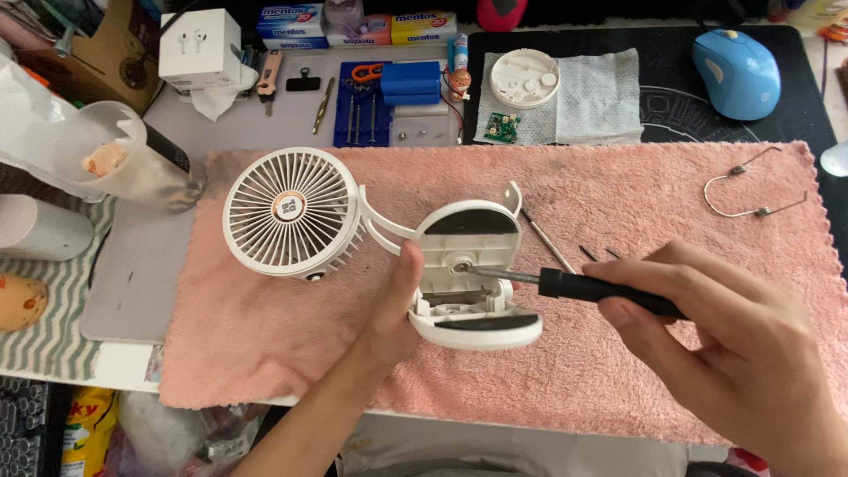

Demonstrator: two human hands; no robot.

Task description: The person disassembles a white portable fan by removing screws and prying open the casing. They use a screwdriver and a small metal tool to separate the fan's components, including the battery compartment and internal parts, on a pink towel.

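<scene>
A small white fan (290,212) lies face up on a pink towel (671,194), joined by a curved arm to its white clip base (473,274), which lies bottom up with black pads. My left hand (390,309) steadies the base from its left edge, thumb against the shell. My right hand (746,344) holds a black-handled screwdriver (583,287) level, its metal tip set on a screw near the middle of the base. A thin metal rod (546,240) and a few small dark screws (590,253) lie on the towel just behind the screwdriver.
A bent wire spring clip (753,190) rests on the towel's right. Behind lie a blue bit holder (389,102), a white round cover (525,77) on a cloth, a small green circuit board (502,126), a blue mouse (737,72) and a white box (200,49). Cups stand at left.
</scene>
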